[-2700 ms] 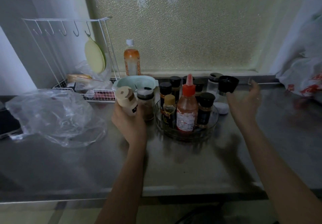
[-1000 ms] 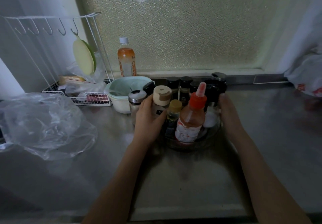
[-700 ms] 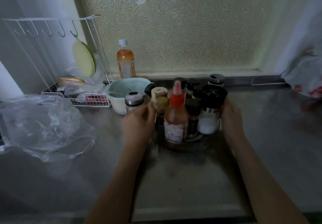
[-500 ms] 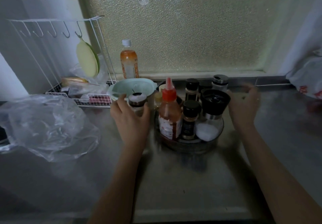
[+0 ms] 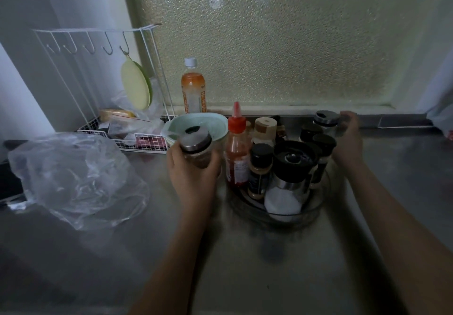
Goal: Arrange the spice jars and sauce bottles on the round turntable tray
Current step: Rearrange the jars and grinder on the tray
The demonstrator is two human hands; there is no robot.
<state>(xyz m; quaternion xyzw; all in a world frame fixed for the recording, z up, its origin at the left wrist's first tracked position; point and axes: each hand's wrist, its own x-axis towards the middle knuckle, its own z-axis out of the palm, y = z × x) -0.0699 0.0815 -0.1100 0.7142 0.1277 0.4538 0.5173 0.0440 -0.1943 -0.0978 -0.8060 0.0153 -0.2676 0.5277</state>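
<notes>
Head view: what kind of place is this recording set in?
Most likely a home kitchen counter: a steel worktop under a frosted window, a white wire rack with hooks, and a turntable tray crowded with spice jars and a red sauce bottle.

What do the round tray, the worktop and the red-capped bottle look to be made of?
Tray: clear glass or plastic, since the worktop shows through its rim; which one I cannot tell. Worktop: dull grey brushed metal, probably stainless steel, with soft reflections. Red-capped bottle: likely translucent squeeze plastic, with a red nozzle cap.
</notes>
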